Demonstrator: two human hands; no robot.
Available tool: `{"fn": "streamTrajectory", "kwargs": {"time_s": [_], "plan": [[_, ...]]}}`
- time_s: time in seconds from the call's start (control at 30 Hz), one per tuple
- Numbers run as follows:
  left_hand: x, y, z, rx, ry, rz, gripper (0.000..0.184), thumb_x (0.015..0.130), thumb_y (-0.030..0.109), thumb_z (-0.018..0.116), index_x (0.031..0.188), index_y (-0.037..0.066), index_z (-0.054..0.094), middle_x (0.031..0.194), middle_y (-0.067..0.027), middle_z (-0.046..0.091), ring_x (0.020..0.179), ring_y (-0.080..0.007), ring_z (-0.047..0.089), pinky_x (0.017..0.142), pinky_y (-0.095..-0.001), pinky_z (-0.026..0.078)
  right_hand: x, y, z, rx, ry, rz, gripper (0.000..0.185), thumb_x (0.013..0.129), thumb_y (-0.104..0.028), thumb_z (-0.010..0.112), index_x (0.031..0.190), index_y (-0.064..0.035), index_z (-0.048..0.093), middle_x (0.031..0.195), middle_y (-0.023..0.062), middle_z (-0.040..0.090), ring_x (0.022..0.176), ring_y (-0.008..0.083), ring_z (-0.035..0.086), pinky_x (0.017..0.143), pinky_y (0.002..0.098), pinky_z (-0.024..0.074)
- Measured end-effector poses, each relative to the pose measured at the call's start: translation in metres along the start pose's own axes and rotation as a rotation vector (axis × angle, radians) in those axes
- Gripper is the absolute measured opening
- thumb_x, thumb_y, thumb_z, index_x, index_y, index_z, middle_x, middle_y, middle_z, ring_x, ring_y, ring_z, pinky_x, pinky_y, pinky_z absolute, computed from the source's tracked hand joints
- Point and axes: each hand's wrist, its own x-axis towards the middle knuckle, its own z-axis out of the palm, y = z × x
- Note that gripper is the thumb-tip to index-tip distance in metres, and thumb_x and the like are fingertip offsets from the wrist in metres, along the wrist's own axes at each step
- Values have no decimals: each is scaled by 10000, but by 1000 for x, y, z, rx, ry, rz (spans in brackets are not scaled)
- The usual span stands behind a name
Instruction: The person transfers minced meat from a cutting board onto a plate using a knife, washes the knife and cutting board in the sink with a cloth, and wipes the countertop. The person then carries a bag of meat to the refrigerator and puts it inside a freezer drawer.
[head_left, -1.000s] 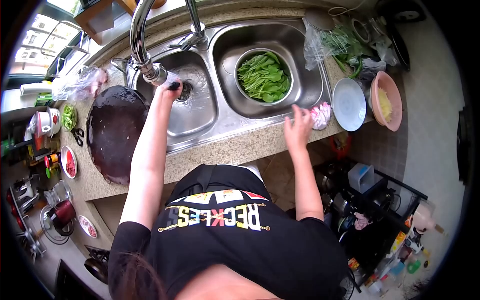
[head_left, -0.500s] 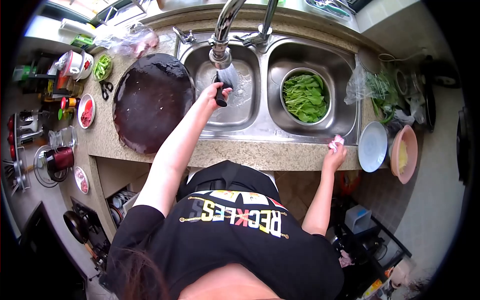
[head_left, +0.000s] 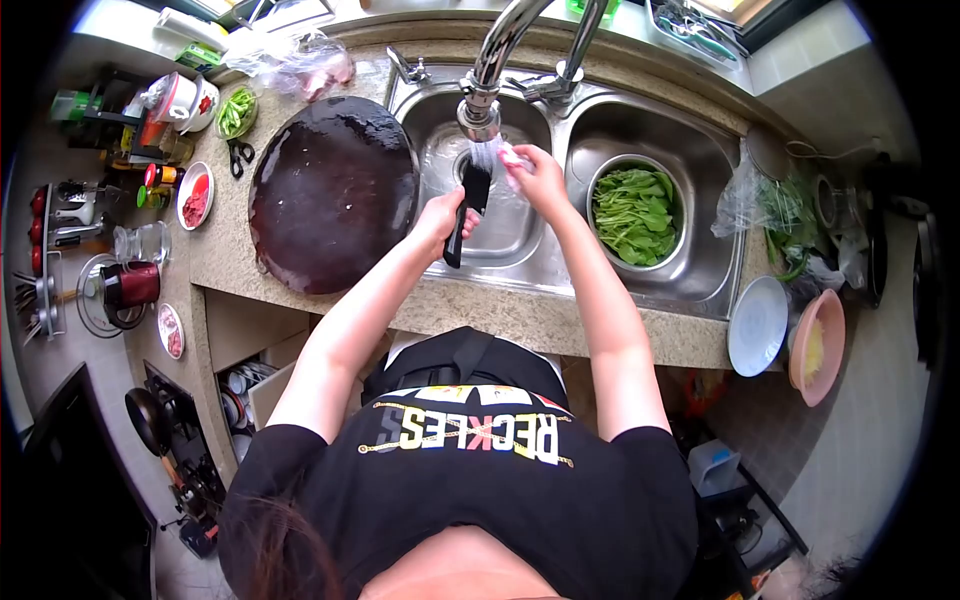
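Observation:
Over the left sink basin [head_left: 520,235], my left hand [head_left: 442,222] grips a black-bladed knife [head_left: 476,188] by its dark handle. Water runs from the faucet [head_left: 480,115] onto the blade. My right hand [head_left: 540,183] pinches a pink and white cloth [head_left: 514,160] beside the stream, just right of the blade. In the right basin [head_left: 705,265] stands a metal bowl [head_left: 683,225] of leafy greens [head_left: 635,215]. A round dark cutting board [head_left: 335,195] lies on the counter left of the sink.
Scissors [head_left: 238,157], a bowl of red meat [head_left: 195,202] and cut green vegetables [head_left: 236,113] are at the left. A light blue plate [head_left: 758,326] and a pink basket [head_left: 817,348] sit at the right counter edge, near bagged greens [head_left: 785,210].
My right hand took hold of the cloth at the sink's right front edge and carried it left to the running water. The knife now shows more clearly under the stream. The view has shifted.

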Motion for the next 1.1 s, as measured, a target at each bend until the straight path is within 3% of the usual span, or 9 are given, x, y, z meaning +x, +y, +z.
{"fn": "streamTrajectory", "kwargs": {"time_s": [0.1, 0.23, 0.3, 0.5, 0.6, 0.77, 0.83, 0.97, 1.1], "plan": [[-16, 0, 0, 4, -46, 4, 378, 971, 339, 348, 812, 10, 447, 635, -89, 527, 474, -118, 443, 410, -244, 379, 41, 20, 52, -65, 100, -8, 188, 790, -137, 623, 942, -26, 625, 810, 115, 651, 743, 195, 614, 703, 296, 461], [-23, 1, 6, -77, 11, 18, 294, 966, 310, 380, 887, 31, 429, 638, -83, 518, 471, -114, 429, 399, -240, 365, 34, -3, 82, -105, 118, 182, 275, 741, -274, 693, 883, -43, 651, 785, 154, 655, 748, 285, 642, 668, 380, 473], [-13, -2, 2, -147, 40, 57, 285, 965, 307, 381, 910, 32, 432, 639, -76, 510, 473, -114, 424, 400, -244, 366, 8, -4, 84, 197, -22, 3, 232, 742, -188, 698, 905, -26, 665, 812, 144, 661, 754, 266, 639, 687, 335, 473], [13, -16, -8, -236, 92, 22, 304, 960, 306, 386, 884, 20, 455, 641, -68, 500, 480, -122, 431, 414, -253, 377, -56, 7, 50, -43, -132, -70, 236, 705, -165, 707, 882, -12, 670, 794, 157, 630, 735, 285, 613, 703, 352, 468], [17, -13, -10, -244, 54, 0, 289, 961, 291, 390, 862, 23, 435, 641, -79, 496, 486, -118, 434, 412, -245, 373, -64, 21, 34, -516, -333, 42, 156, 669, -142, 699, 785, -39, 683, 761, 197, 616, 767, 350, 610, 714, 425, 479], [8, -10, -13, -222, 37, -13, 286, 962, 295, 388, 871, 28, 434, 630, -77, 500, 476, -115, 428, 406, -239, 369, -44, 21, 39, -485, -35, 91, 135, 666, -49, 664, 800, -52, 673, 799, 160, 611, 780, 347, 593, 717, 428, 466], [6, -11, -15, -99, 62, 5, 287, 963, 300, 384, 879, 31, 434, 622, -68, 503, 470, -113, 430, 401, -238, 367, -30, 7, 35, -349, 126, -150, 137, 683, -76, 679, 819, -75, 669, 855, 142, 618, 830, 322, 571, 743, 403, 453], [-1, -13, -15, -129, -31, -20, 280, 963, 301, 380, 885, 37, 428, 625, -64, 508, 464, -110, 431, 392, -235, 362, -31, -21, 53, -103, -113, -341, 134, 699, -49, 664, 830, -78, 656, 867, 90, 619, 849, 287, 545, 789, 374, 420], [-22, -13, -24, -155, -51, -51, 288, 960, 305, 398, 865, 35, 423, 649, -68, 510, 462, -102, 414, 387, -222, 349, -21, 16, 70, -90, -85, -322, 160, 719, -51, 667, 875, -80, 655, 862, 79, 605, 906, 268, 547, 817, 360, 411]]}}
